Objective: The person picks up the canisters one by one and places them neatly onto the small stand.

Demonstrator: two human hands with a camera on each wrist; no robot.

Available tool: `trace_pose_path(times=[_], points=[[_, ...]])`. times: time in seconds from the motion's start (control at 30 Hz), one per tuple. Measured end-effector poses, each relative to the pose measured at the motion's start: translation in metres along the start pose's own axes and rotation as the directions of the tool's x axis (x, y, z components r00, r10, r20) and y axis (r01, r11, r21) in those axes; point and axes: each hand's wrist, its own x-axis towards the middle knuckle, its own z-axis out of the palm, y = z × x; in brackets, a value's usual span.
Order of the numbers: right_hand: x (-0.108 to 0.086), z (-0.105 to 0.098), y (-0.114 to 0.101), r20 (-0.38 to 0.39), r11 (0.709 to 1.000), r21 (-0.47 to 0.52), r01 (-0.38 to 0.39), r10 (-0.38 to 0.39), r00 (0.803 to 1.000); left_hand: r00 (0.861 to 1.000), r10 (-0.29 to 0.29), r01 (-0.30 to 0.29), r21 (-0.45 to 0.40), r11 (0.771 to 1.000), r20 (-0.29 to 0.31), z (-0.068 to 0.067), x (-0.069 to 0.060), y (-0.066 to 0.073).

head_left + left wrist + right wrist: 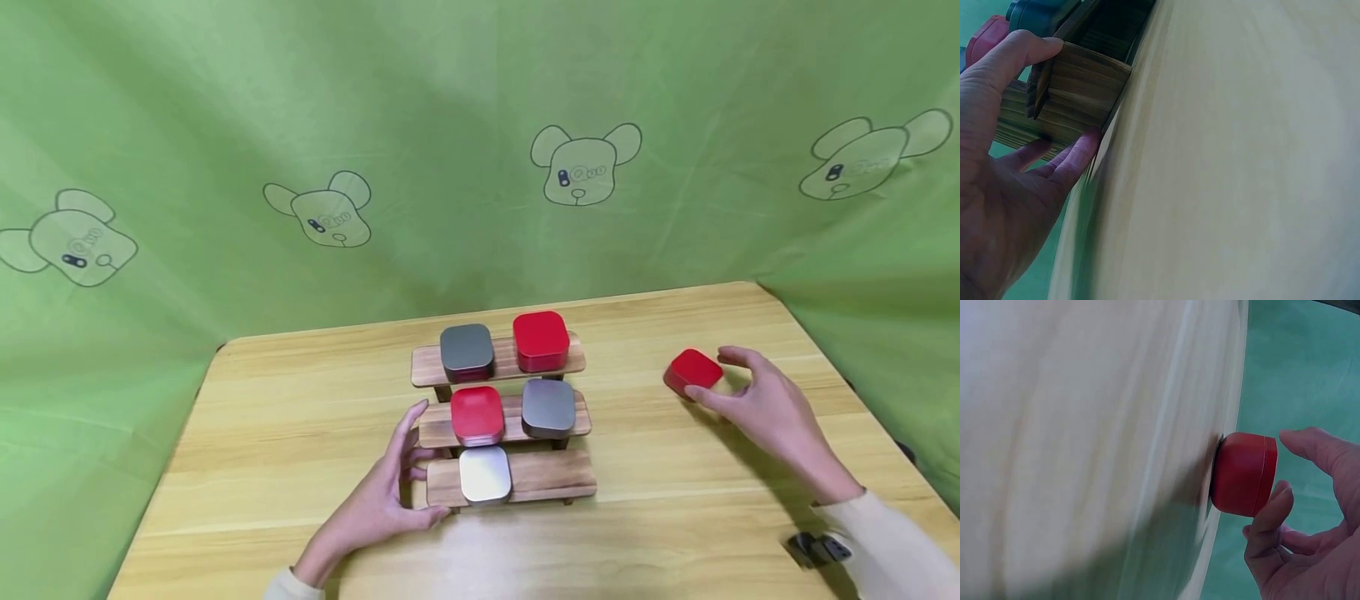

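A three-step wooden display stand (555, 473) bears several rounded square tins. My left hand (382, 492) holds its left end, thumb at the front edge and fingers against the side; the left wrist view shows the wooden side panel (1088, 78) between thumb and fingertips. To the right, a red tin (693, 371) sits on the table. Around it my right hand (772, 408) is spread: one fingertip is near or at the tin's front, while another stands apart from it. A gap also shows beside the red tin (1244, 475) in the right wrist view.
The top step carries a dark grey tin (467, 348) and a red tin (542, 337). On the middle step are a red tin (477, 414) and a grey tin (548, 406), and a silver tin (485, 475) stands lowest. A green curtain (450, 100) hangs behind the wooden table (285, 417).
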Motion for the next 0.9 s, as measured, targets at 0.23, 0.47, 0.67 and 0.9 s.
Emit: trace_pose_path(times=[0.23,0.47,0.67,0.9], points=[[0.0067,0.0025,0.0011,0.024,1.000,-0.024,-0.008,0.008,1.000,1.000,0.003,-0.003,-0.002,1.000,0.005,-0.0004,-0.0001,0.0003],[0.0081,0.0079,0.0015,-0.002,1.000,-0.026,0.011,-0.011,1.000,1.000,-0.017,0.017,0.005,1.000,-0.001,0.0000,-0.0005,0.0012],[0.0060,0.0072,0.0015,-0.001,1.000,-0.017,0.021,-0.021,1.000,1.000,-0.017,0.017,0.005,1.000,-0.003,0.0005,-0.0007,0.0013],[-0.0003,0.0069,0.0016,0.033,1.000,-0.011,0.029,-0.028,0.999,1.000,-0.007,0.007,0.006,1.000,-0.003,0.0009,-0.0003,0.0013]])
